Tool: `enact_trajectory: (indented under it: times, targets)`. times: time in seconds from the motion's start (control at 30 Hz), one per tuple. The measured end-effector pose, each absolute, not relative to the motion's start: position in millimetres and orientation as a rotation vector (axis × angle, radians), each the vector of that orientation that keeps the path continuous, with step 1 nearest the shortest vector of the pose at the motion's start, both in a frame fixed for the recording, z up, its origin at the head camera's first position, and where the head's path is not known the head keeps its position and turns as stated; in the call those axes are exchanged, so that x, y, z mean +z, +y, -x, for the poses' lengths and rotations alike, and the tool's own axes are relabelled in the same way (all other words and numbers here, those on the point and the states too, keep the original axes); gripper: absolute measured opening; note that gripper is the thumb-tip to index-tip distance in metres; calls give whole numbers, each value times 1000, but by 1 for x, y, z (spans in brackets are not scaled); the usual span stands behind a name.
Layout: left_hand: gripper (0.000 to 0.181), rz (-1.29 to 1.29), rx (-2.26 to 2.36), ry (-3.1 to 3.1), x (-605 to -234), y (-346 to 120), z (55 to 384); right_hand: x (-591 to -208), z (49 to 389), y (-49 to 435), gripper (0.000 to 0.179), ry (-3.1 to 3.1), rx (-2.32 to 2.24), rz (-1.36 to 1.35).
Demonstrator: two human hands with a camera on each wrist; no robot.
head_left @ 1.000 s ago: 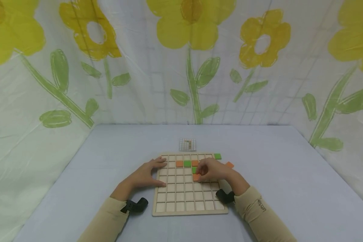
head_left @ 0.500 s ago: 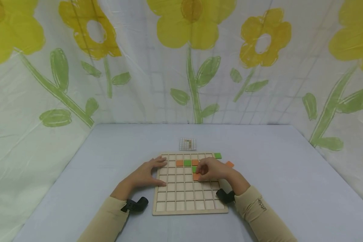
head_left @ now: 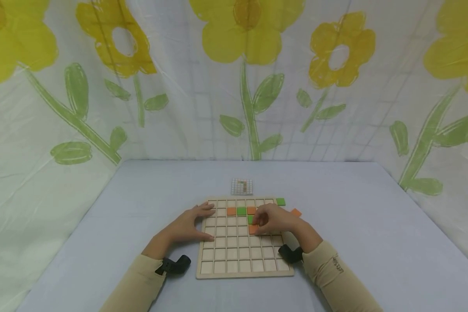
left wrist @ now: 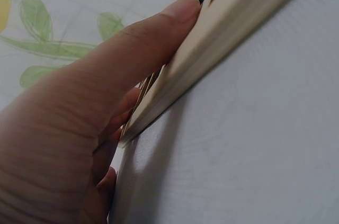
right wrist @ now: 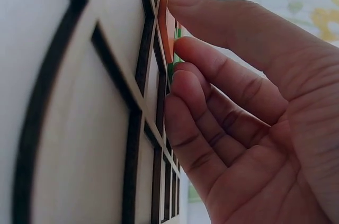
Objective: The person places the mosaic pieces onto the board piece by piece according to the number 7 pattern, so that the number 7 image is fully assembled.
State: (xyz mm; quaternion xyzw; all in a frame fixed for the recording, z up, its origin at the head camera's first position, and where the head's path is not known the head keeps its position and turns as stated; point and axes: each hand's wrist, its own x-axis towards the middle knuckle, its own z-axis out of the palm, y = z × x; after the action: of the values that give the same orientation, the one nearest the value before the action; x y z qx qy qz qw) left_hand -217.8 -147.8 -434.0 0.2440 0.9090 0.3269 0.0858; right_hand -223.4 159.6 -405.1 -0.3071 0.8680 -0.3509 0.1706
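**Orange square tile (head_left: 252,229) at the fingertips of the right hand (head_left: 274,219)**

The tile lies just left of the right hand's knuckles, over a cell right of centre in the far half of the grid board (head_left: 245,274). Being square, it has no long axis; what counts is its edges against the thin ribs. In the right wrist view, thumb and forefinger pinch it by its edges, and it seems to stand slightly proud of the ribs; whether it is seated cannot be told. The other fingers curl inward. The left hand (head_left: 187,223), farther from it, rests along the board's left side with thumb and fingers spread apart, thumb over the frame.

The board looks like pale, smooth wood, with a thick rounded rim and square recesses. A green tile (head_left: 251,219) sits directly beyond the pinched one; past it runs a row of orange (head_left: 232,211), green (head_left: 241,211) and orange (head_left: 251,210) tiles, all flat and matte. On the pale tabletop (head_left: 335,186), a loose green tile (head_left: 281,202) and a loose orange tile (head_left: 296,212) lie at the board's far right, near a small gridded card (head_left: 242,186) beyond the far rim.
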Motion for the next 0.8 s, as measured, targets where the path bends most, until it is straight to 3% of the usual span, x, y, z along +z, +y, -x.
enact_trajectory:
  times: [0.8]
  targets:
    - [87,-728,998,2704,-437,-148,218,-403,238,180,30,2570,-1044,814]
